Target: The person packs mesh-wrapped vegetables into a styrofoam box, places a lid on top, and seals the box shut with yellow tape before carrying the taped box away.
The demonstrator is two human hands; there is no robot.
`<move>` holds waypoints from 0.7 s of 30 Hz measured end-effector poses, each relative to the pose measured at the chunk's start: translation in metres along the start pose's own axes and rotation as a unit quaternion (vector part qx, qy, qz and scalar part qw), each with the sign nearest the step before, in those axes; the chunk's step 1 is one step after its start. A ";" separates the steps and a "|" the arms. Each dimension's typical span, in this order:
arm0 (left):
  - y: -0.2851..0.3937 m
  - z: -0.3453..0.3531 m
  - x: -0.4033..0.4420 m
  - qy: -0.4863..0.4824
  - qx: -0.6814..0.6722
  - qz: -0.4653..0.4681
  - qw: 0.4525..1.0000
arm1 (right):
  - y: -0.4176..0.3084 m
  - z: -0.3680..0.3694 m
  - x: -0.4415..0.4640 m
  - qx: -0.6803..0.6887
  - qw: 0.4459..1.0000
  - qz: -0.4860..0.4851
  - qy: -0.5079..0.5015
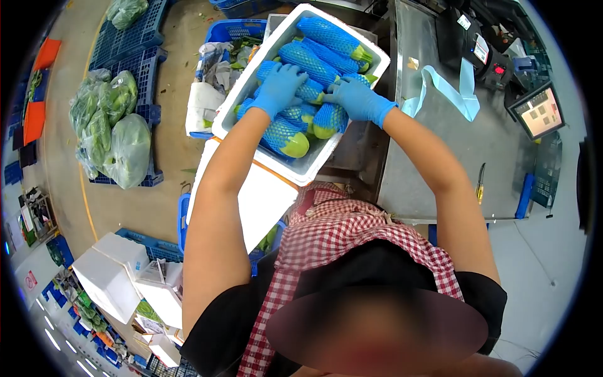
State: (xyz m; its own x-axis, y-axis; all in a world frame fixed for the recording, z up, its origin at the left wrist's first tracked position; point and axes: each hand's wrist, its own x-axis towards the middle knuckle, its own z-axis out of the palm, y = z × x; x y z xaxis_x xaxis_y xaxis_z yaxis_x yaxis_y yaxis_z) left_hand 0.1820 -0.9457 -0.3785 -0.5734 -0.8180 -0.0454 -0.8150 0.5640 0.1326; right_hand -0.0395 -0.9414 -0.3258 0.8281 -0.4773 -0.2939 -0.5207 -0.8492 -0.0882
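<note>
A white foam box [221, 120] is filled with long pale-green gourd-like vegetables [295, 146] in blue foam net sleeves. My left hand [280, 89], in a blue glove, rests palm down on the sleeved vegetables at the box's left side, fingers spread. From the right, my right hand [360, 102], gloved the same way, reaches over the rim. Its fingers are apart and touch the vegetables near the middle, their tips partly hidden among the sleeves. Neither hand is visibly lifting anything. Several green ends point toward me or to the right.
A steel table [433, 169] stands on the right, with a yellow-handled knife [481, 183], a light-blue strap [461, 97] and a screen [539, 112]. Bagged green vegetables [103, 125] lie on blue pallets at left. A white foam lid [267, 204] is below the box.
</note>
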 end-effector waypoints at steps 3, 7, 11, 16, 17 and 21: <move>-0.003 0.006 0.006 -0.014 0.010 -0.017 1.000 | 0.005 0.011 0.011 0.006 1.000 0.005 -0.021; 0.001 0.002 0.009 -0.001 0.036 -0.052 0.998 | 0.014 0.016 0.016 -0.047 0.998 -0.008 0.043; 0.047 -0.001 -0.006 0.086 0.039 -0.052 0.994 | 0.008 0.020 0.008 -0.075 0.994 0.020 0.072; 0.070 0.018 -0.036 -0.029 -0.104 -0.035 0.994 | 0.008 0.016 0.010 -0.046 0.998 0.022 0.022; 0.065 0.025 -0.040 -0.026 -0.107 -0.025 0.994 | 0.008 0.012 0.010 -0.040 0.998 0.031 0.036; 0.067 0.010 -0.056 -0.080 -0.101 -0.036 0.991 | 0.015 -0.013 -0.011 0.006 0.977 0.113 0.182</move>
State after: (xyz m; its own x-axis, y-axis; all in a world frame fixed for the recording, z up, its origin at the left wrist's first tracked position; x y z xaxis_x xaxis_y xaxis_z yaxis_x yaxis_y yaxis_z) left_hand 0.1588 -0.8609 -0.3768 -0.5339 -0.8177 -0.2152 -0.8300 0.4581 0.3182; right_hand -0.0537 -0.9513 -0.3117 0.7097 -0.7027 0.0503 -0.6991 -0.7113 -0.0729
